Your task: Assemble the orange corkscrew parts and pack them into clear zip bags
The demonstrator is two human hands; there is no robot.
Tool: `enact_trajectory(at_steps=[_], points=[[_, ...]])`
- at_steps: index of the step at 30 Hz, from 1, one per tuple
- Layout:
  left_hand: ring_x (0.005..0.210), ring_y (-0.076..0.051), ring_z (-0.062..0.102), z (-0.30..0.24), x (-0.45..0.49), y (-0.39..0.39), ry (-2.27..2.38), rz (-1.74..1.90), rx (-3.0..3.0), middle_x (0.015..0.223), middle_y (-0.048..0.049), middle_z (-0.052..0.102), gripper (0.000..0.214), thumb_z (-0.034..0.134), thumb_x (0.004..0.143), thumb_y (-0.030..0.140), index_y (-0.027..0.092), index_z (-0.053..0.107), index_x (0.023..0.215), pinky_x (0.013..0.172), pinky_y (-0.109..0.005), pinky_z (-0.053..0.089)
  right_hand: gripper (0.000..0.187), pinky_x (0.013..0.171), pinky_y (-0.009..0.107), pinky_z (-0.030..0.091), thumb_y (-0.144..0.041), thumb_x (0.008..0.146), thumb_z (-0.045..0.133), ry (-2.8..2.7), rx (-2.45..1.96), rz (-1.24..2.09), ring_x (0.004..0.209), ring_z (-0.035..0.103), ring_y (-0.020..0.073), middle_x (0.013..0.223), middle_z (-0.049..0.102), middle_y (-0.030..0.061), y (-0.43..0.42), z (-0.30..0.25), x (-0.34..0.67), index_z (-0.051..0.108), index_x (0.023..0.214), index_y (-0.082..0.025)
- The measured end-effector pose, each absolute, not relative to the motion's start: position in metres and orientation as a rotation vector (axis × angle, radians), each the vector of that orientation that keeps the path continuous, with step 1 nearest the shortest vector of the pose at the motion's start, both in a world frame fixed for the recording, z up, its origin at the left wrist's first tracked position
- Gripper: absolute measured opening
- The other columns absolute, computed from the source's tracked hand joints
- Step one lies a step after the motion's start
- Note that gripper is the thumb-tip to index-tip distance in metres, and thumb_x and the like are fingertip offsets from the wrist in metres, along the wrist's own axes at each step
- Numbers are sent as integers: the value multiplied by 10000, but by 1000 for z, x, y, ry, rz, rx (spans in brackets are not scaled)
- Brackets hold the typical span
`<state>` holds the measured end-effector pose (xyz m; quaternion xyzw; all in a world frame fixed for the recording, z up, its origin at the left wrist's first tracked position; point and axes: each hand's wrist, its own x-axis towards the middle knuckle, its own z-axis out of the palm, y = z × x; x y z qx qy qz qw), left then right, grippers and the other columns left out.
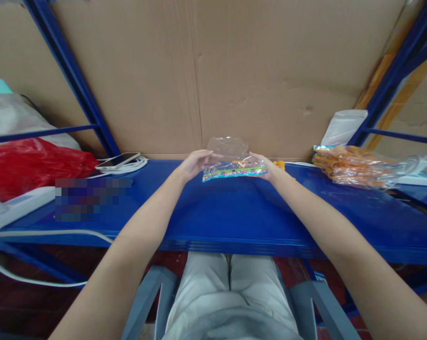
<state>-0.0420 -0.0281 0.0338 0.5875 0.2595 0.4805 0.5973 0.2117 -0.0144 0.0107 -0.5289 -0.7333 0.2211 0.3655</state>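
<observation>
A clear plastic bag (226, 147) with a bright, colourful printed strip (234, 173) along its near edge is held up over the blue shelf (231, 208). My left hand (196, 164) grips the bag's left side, its fingers partly behind the see-through film. At the opposite side my right hand (262, 165) holds the bag too, most of its fingers hidden by film and glare. Just beyond my right wrist lies a small yellow-orange item (279, 165), partly covered, whose kind I cannot make out.
To the right are orange items in clear plastic packaging (355, 163) and a white box-like piece (344, 126). On the left sit a red plastic bag (39, 163), a coiled white cable (128, 165) and a phone-like slab (120, 160). Cardboard (234, 71) backs the shelf between blue posts (72, 71).
</observation>
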Motion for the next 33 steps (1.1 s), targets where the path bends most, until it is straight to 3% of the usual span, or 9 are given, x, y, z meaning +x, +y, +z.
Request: enact_trajectory(at_steps=[5,10,12,16,21,23,28,33], points=[[726,-188,687,33,-41,-28,647,1082,1395,879,-131,730,289,669,774,198,158,473,565,698,-311,508,392,804,439,557,-412,966,289,-1467,-1205,1105,930,689,252,1054,693,167,-16,15,207,552,1111,-159],[651,-163,674,30,-39,-28,712,1039,1430,896,-104,726,163,680,779,174,158,547,687,660,-299,510,129,832,394,569,-319,905,494,-1336,-1139,1048,1005,669,225,1108,676,122,-13,15,203,517,968,-209],[582,-143,653,29,-38,-28,756,1055,1430,845,-67,723,111,672,776,124,175,573,774,632,-284,509,118,833,380,572,-253,863,562,-1220,-1121,1018,964,679,204,1056,689,93,-14,14,200,488,950,-222],[454,-118,597,28,-35,-25,893,1150,1366,739,-2,695,274,610,796,50,214,561,1011,571,-267,503,139,826,386,575,-266,859,576,-1170,-1076,1022,933,681,192,1053,689,74,-19,16,194,457,920,-231],[453,-133,619,23,-34,-19,1020,1228,1287,780,-23,712,533,633,785,49,214,434,1251,534,-252,492,169,785,370,582,-351,890,546,-1244,-1101,1024,895,683,179,1151,661,71,-25,20,188,443,842,-226],[471,-137,632,21,-35,-17,988,1219,1311,802,-45,722,507,675,752,47,190,487,1200,519,-240,489,173,764,341,583,-318,871,581,-1189,-1106,1029,831,681,152,1077,679,48,-26,20,185,447,816,-223],[475,-125,637,23,-32,-23,1012,1132,1422,791,-78,728,29,612,851,144,133,618,824,463,-205,469,174,658,234,568,-154,849,583,-1123,-1121,987,680,635,84,845,664,3,-28,18,182,474,721,-199],[459,-93,611,29,-29,-33,1115,1131,1410,799,-89,737,240,472,952,220,119,612,786,498,-195,478,211,517,149,495,-79,813,595,-1000,-1071,976,656,600,70,679,593,-30,-28,16,181,496,655,-180]])
